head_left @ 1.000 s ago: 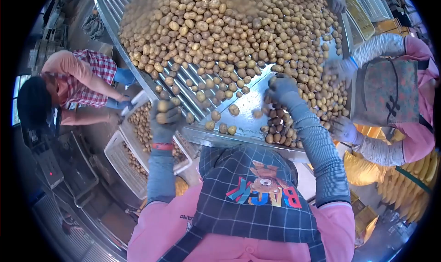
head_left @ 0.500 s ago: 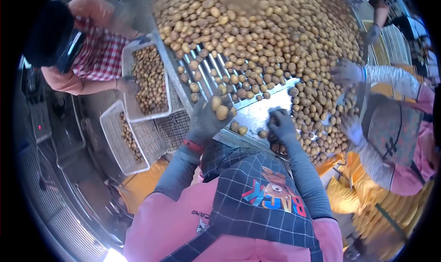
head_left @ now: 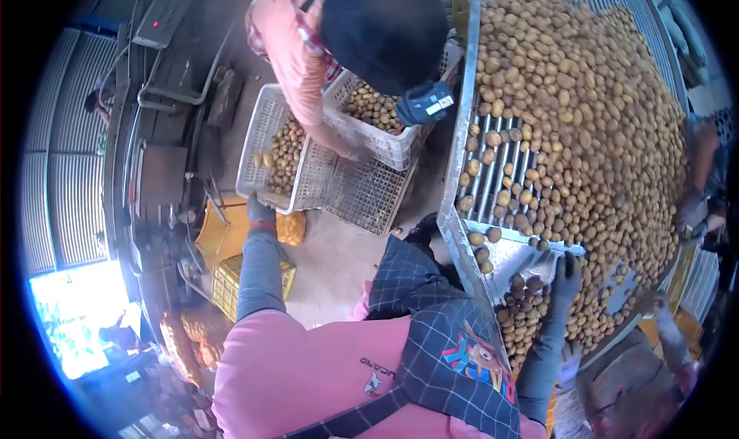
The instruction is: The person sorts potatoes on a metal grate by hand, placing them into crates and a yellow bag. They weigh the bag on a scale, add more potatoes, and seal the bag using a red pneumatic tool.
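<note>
My left hand point(head_left: 260, 210), in a dark glove, is at the near rim of a white crate point(head_left: 250, 162), its fingers seeming loose with no potato visible in them. Several potatoes point(head_left: 286, 150) lie in that crate, and two paler ones sit just beyond the hand. On the right, my gloved right hand point(head_left: 567, 276) reaches over the metal sorting table, at the edge of the potato heap point(head_left: 585, 115). Dark potatoes point(head_left: 527, 289) lie beside it on the bare metal plate point(head_left: 508, 256). Its fingers are too unclear to tell their grip.
A co-worker point(head_left: 296, 46) leans over a second white crate point(head_left: 392, 148) holding potatoes. Metal rollers point(head_left: 493, 162) lie above the plate. A yellow crate point(head_left: 227, 285) stands on the floor. Other people's gloved hands are at the table's right side.
The view has turned left. My left hand has moved from the table to the white crate and let go of its potatoes. My right hand is now farther right over the plate.
</note>
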Available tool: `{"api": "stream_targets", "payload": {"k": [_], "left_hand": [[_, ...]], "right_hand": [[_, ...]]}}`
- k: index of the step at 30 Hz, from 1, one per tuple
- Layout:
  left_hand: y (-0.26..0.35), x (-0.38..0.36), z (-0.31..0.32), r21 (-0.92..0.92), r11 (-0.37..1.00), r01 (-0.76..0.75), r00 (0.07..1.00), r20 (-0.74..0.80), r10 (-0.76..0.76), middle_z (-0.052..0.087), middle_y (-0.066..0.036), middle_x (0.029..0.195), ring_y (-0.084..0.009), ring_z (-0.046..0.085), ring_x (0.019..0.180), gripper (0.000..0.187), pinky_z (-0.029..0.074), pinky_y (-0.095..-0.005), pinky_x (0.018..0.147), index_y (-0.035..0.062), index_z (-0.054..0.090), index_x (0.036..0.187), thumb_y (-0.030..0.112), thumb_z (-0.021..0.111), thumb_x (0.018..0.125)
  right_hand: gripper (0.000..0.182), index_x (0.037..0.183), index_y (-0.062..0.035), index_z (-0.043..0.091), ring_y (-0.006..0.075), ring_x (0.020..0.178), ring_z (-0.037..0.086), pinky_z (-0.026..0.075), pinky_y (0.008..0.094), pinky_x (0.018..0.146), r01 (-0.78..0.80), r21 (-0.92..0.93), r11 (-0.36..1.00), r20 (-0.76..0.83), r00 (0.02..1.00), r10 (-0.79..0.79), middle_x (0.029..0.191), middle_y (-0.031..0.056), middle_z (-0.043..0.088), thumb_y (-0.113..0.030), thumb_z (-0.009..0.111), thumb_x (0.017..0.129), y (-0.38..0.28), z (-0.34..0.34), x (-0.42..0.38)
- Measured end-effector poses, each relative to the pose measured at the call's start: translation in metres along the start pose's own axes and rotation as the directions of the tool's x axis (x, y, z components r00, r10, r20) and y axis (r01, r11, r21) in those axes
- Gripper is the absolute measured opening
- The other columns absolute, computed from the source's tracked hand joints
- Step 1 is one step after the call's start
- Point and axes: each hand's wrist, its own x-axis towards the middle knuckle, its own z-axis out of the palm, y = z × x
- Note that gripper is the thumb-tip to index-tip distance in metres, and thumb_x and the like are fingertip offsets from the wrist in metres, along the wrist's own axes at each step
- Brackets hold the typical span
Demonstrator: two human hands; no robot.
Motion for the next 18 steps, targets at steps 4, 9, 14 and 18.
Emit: {"api": "stream_targets", "payload": {"k": [4, 9, 14, 18], "left_hand": [[-0.094, -0.027, -0.080, 0.407, 0.913, 0.035, 0.969, -0.236, 0.067, 0.065, -0.006, 0.103, -0.0242, 0.062, 0.089, 0.040, 0.052, -0.0406, 0.075, 0.0095, 0.059, 0.123, 0.035, 0.047, 0.095], [-0.191, -0.166, 0.029, 0.682, 0.570, -0.459, 0.885, 0.405, 0.229, 0.059, -0.007, 0.118, -0.0161, 0.060, 0.096, 0.048, 0.049, -0.0309, 0.082, 0.0041, 0.047, 0.138, 0.016, 0.061, 0.093], [-0.153, -0.278, 0.186, 0.264, 0.375, -0.889, 0.335, 0.932, 0.137, 0.052, -0.022, 0.132, -0.0325, 0.049, 0.125, 0.059, 0.038, -0.0404, 0.106, 0.0018, 0.047, 0.136, 0.011, 0.068, 0.082], [-0.151, -0.335, 0.288, 0.032, 0.350, -0.936, 0.113, 0.970, 0.215, 0.049, -0.021, 0.134, -0.0351, 0.047, 0.126, 0.057, 0.038, -0.0426, 0.106, 0.0027, 0.051, 0.133, 0.010, 0.068, 0.079]], "right_hand": [[0.052, 0.131, -0.0029, 0.055, 0.0313, 0.123, 0.050, 0.044, 0.0385, 0.099, 0.228, -0.273, 0.935, -0.056, 0.966, -0.252, 0.134, 0.0237, 0.049, -0.025, 0.070, 0.086, -0.050, 0.023, 0.104], [0.076, 0.142, -0.0237, 0.047, 0.0465, 0.132, 0.037, 0.032, 0.0518, 0.108, 0.136, -0.507, 0.851, 0.037, 0.990, -0.136, 0.146, 0.0263, 0.034, -0.059, 0.066, 0.077, -0.088, 0.081, 0.142], [0.057, 0.130, -0.0276, 0.055, 0.0397, 0.140, 0.027, 0.019, 0.0562, 0.114, 0.225, -0.703, 0.674, 0.319, 0.948, 0.016, 0.151, 0.0203, 0.031, -0.050, 0.065, 0.079, -0.112, 0.091, 0.024], [0.047, 0.122, -0.0265, 0.059, 0.0370, 0.142, 0.026, 0.010, 0.0593, 0.116, 0.568, -0.591, 0.573, 0.474, 0.819, -0.323, 0.149, 0.0182, 0.034, -0.041, 0.067, 0.079, -0.014, 0.063, -0.049]]}}
